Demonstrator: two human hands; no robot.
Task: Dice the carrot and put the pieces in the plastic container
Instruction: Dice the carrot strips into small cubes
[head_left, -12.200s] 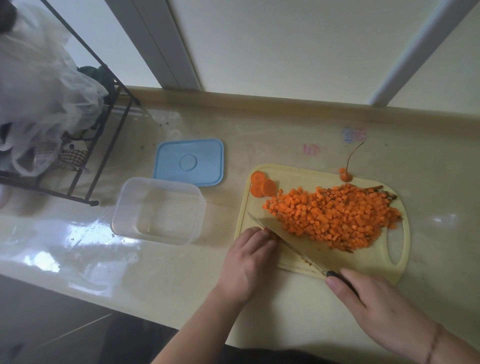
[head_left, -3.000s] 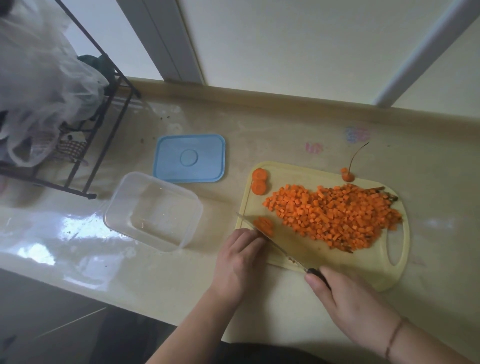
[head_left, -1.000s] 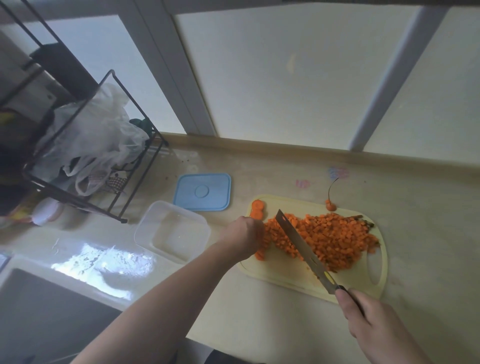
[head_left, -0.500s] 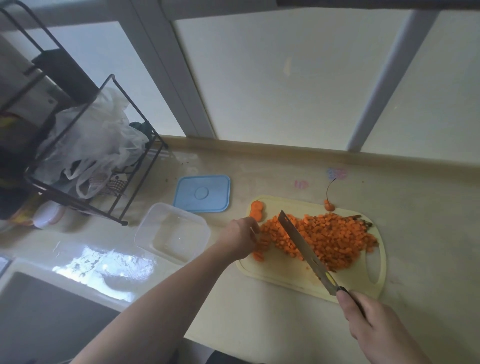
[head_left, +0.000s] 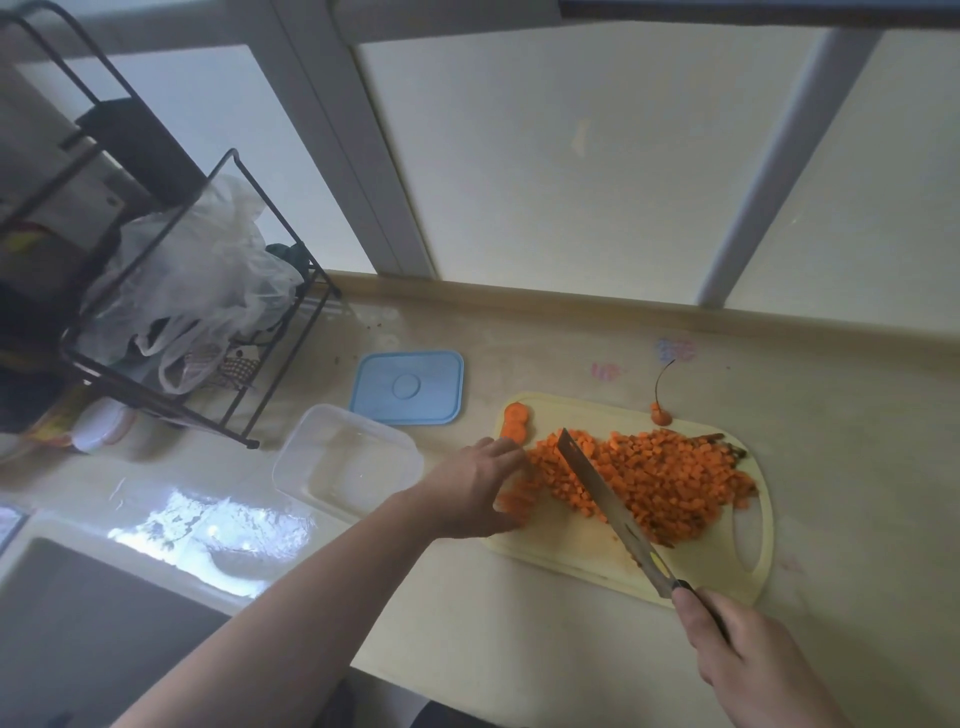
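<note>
A big pile of small orange carrot cubes (head_left: 654, 483) lies on the pale yellow plastic cutting board (head_left: 566, 545). The left hand (head_left: 470, 493) rests at the pile's left edge with fingers loosely curved; whether it holds any cubes cannot be told. The right hand (head_left: 748, 660) grips the long steel knife (head_left: 608, 499), its blade slanting over the pile. The clear plastic container (head_left: 348, 462) sits left of the board. The flat blue lid (head_left: 408, 387) lies behind it. Two round carrot slices (head_left: 515, 422) lie on the board's far left corner. A black wire rack (head_left: 171, 322) with plastic bags stands far left.

Frosted window (head_left: 597, 156) behind beige counter (head_left: 857, 441) — wire rack (head_left: 171, 332) left.
</note>
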